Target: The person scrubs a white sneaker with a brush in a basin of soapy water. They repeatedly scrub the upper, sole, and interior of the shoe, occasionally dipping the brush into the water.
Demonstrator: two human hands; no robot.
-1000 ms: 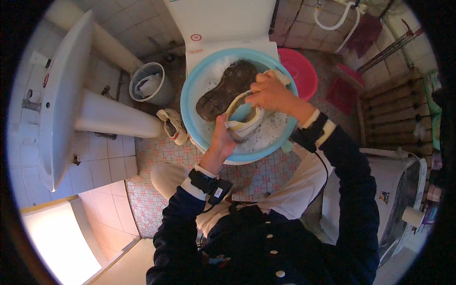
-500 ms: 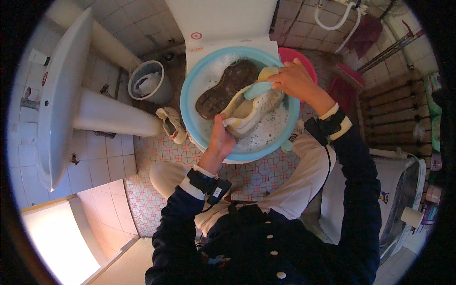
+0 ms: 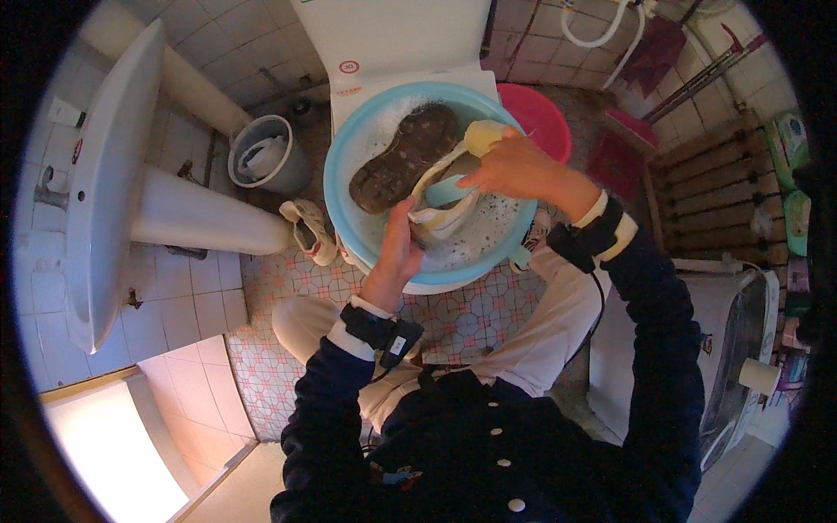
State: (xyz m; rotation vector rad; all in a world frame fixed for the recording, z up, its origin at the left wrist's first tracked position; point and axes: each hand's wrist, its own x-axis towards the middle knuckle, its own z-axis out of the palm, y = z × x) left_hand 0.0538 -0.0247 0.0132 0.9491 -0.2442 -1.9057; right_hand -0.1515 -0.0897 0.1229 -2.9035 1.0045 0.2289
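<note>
A white shoe [image 3: 445, 225] with pale yellow trim is tilted over soapy water in a light blue basin [image 3: 335, 205]. My left hand [image 3: 398, 248] is closed on its near left end. My right hand [image 3: 519, 167] grips a scrubbing brush [image 3: 446, 190], light blue at one end and apparently yellow at the other. The light blue end reaches into the shoe's opening; its bristles are hidden. A dark brown shoe [image 3: 375, 187], seemingly sole up, lies in the suds at the basin's left.
The basin sits on a white toilet [image 3: 392, 39]. Behind it to the right is a pink basin [image 3: 554, 131]. A grey bucket [image 3: 261, 179] and another white shoe [image 3: 307, 234] stand on the floor at left, near the pedestal sink [image 3: 113, 174]. A white appliance [image 3: 649, 349] is at right.
My right hand has moved left and slightly down, bringing the brush deeper into the shoe. The shoe has tilted in my left hand. The whole view has shifted slightly.
</note>
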